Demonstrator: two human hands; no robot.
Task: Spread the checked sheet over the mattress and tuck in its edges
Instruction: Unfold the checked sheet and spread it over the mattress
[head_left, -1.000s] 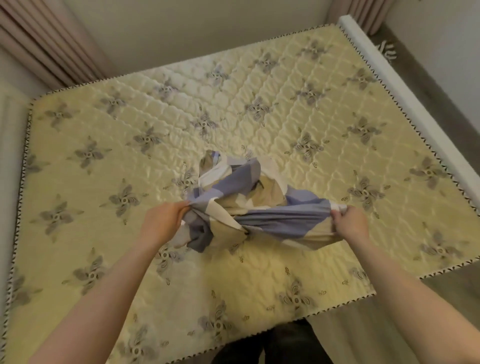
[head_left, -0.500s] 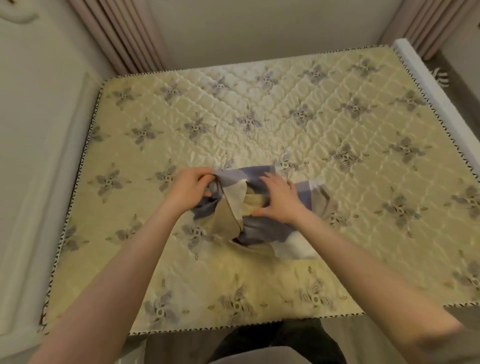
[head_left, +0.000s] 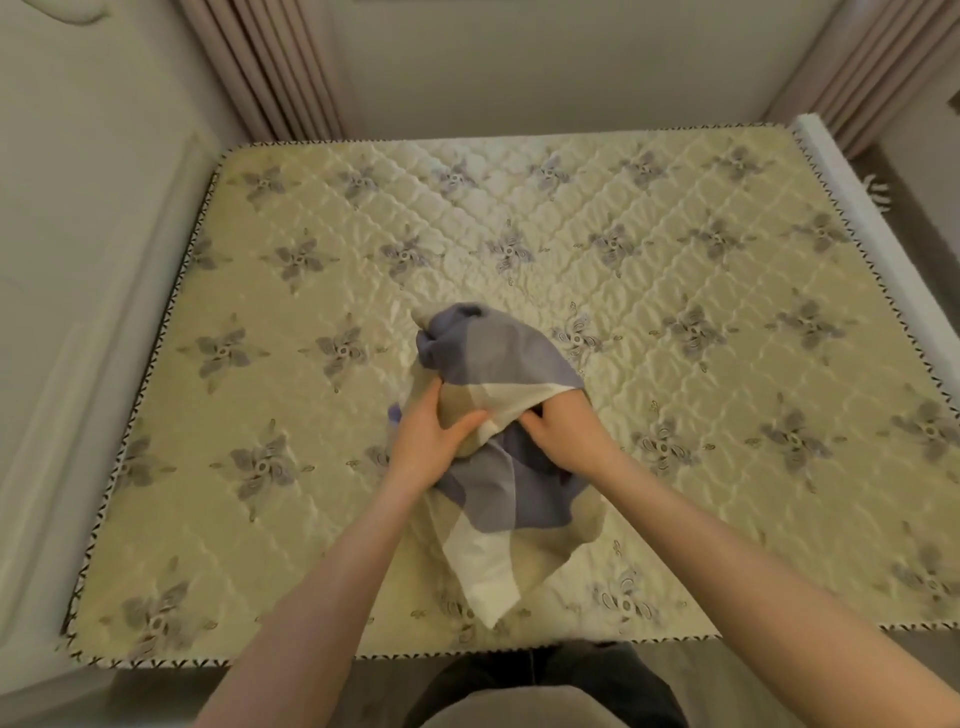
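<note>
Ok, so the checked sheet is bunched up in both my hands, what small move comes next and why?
Probably find an edge and draw your hands apart. The checked sheet is a crumpled bundle in the middle of the mattress, which lies bare around it. The left hand and right hand grip it close together.

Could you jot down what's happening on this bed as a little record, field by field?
who: a person working with two bare hands
left hand: grips the checked sheet
right hand: grips the same sheet, fingers curled into its folds
sheet: bunched up over the middle of the mattress, one corner trailing toward the near edge
mattress surface: quilted, flower pattern, mostly uncovered
progress: sheet not spread, no edges tucked
</note>
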